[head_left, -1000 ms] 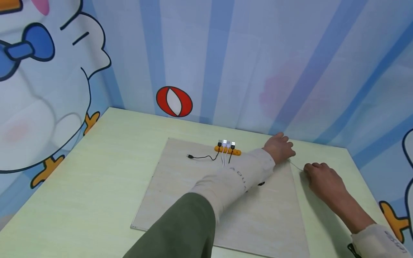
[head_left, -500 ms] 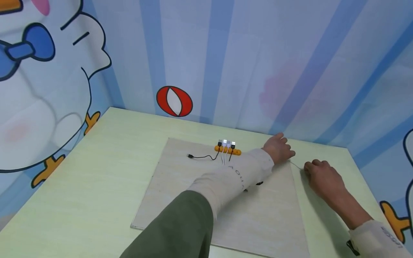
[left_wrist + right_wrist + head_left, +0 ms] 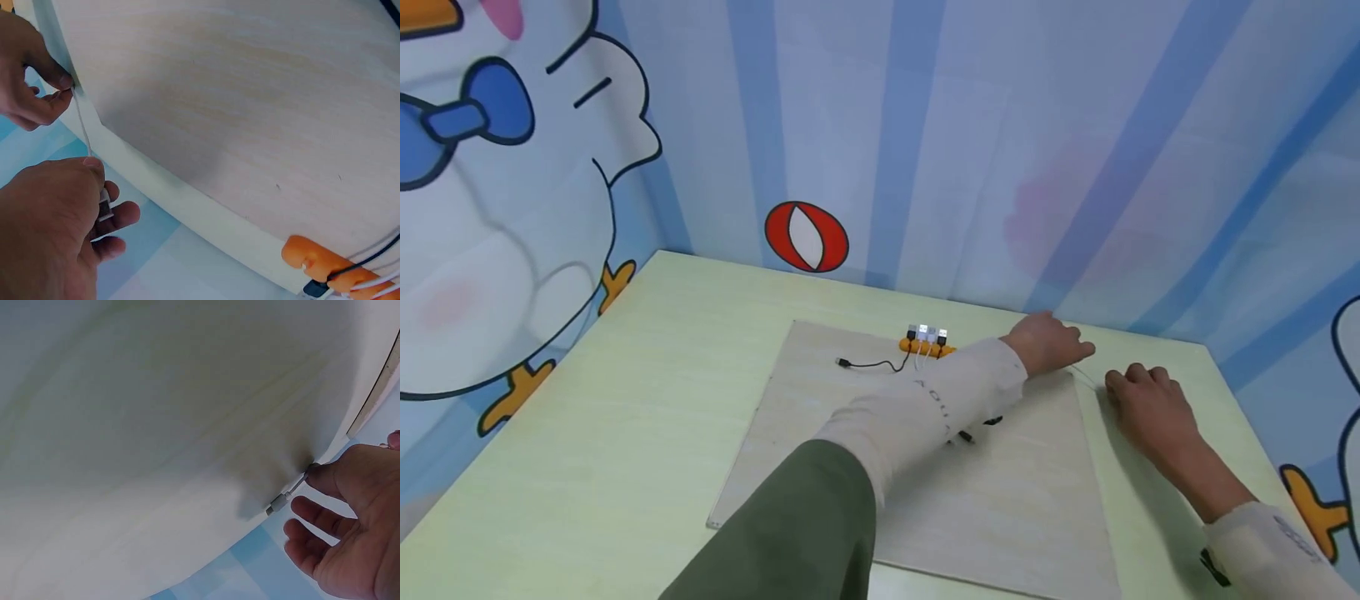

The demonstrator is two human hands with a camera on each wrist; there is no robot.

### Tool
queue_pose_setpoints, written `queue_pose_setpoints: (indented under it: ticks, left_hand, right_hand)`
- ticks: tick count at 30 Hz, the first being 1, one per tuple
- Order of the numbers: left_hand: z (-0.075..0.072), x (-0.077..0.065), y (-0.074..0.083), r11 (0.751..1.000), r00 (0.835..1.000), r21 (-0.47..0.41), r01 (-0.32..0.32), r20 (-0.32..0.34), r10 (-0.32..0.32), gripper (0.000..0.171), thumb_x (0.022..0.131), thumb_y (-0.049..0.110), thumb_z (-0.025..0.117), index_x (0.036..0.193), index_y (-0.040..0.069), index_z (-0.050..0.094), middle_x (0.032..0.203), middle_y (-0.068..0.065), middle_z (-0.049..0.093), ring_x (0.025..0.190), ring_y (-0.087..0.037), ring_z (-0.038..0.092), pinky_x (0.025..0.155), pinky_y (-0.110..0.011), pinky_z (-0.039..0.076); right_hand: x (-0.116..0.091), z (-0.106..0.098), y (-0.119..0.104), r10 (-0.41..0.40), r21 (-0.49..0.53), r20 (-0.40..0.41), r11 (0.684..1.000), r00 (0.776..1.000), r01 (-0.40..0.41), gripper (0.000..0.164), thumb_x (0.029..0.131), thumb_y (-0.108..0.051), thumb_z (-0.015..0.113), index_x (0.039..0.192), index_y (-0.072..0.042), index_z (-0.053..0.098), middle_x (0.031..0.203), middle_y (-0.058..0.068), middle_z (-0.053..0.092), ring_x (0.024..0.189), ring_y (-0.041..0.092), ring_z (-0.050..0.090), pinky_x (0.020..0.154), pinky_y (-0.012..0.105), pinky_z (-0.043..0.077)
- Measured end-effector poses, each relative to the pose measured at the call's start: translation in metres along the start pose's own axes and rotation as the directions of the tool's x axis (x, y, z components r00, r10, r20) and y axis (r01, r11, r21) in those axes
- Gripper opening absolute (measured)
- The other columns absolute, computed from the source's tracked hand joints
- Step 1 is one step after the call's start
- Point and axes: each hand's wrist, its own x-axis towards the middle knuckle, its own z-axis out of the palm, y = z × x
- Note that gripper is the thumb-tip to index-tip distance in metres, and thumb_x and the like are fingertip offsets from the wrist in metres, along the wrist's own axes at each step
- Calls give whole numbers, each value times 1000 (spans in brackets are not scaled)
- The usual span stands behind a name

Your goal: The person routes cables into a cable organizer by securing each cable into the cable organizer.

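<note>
A thin white USB cable (image 3: 82, 122) runs taut between my two hands, past the board's far right corner. My left hand (image 3: 1047, 342) pinches it by thumb and forefinger, with the USB plug (image 3: 105, 206) beside its other fingers. My right hand (image 3: 1153, 410) pinches the cable further along, and a small connector (image 3: 279, 503) sticks out past its thumb in the right wrist view. Left of my left hand, an orange cable holder (image 3: 913, 346) keeps several black and white USB plugs upright. My left sleeve covers its right end.
A light grey board (image 3: 1022, 508) lies on the pale yellow table (image 3: 587, 417). One black cable (image 3: 868, 365) trails left from the holder across the board. Dark cable ends (image 3: 967, 436) show beside my left sleeve. A printed cartoon backdrop (image 3: 985, 150) rises behind the table.
My left hand has shifted slightly left and turned, its fingers now pointing more to the right. The sleeve covers more of the orange holder. My right hand has moved slightly up.
</note>
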Motion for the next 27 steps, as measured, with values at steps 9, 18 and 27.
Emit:
queue_pose_setpoints:
  ticks: [9, 18, 27]
  left_hand:
    - [4, -5, -23, 999, 998, -17, -38, -47, 37, 34, 124, 16, 44, 146, 23, 68, 139, 3, 72, 99, -10, 58, 91, -26, 49]
    - [3, -27, -62, 929, 996, -366, -46, -87, 15, 24, 119, 20, 58, 129, 9, 77, 114, -3, 77, 100, -12, 74, 94, -25, 57]
    - [15, -54, -96, 765, 977, -630, -134, -214, -4, 49, 118, 9, 57, 73, 19, 44, 71, 4, 35, 69, -11, 24, 79, -29, 32]
  right_hand:
    - [-3, -7, -6, -11, -44, 12, 999, 1000, 11, 12, 107, 7, 53, 118, 6, 52, 101, 26, 66, 105, 57, 60, 86, 66, 47]
    - [3, -22, -27, -34, 11, 35, 999, 999, 33, 17, 104, 10, 55, 118, 5, 47, 92, 22, 59, 74, 36, 52, 65, 49, 46]
    - [10, -25, -54, -81, 40, -18, 996, 997, 81, 21, 103, 12, 62, 123, 6, 55, 100, 25, 64, 79, 36, 59, 63, 48, 52]
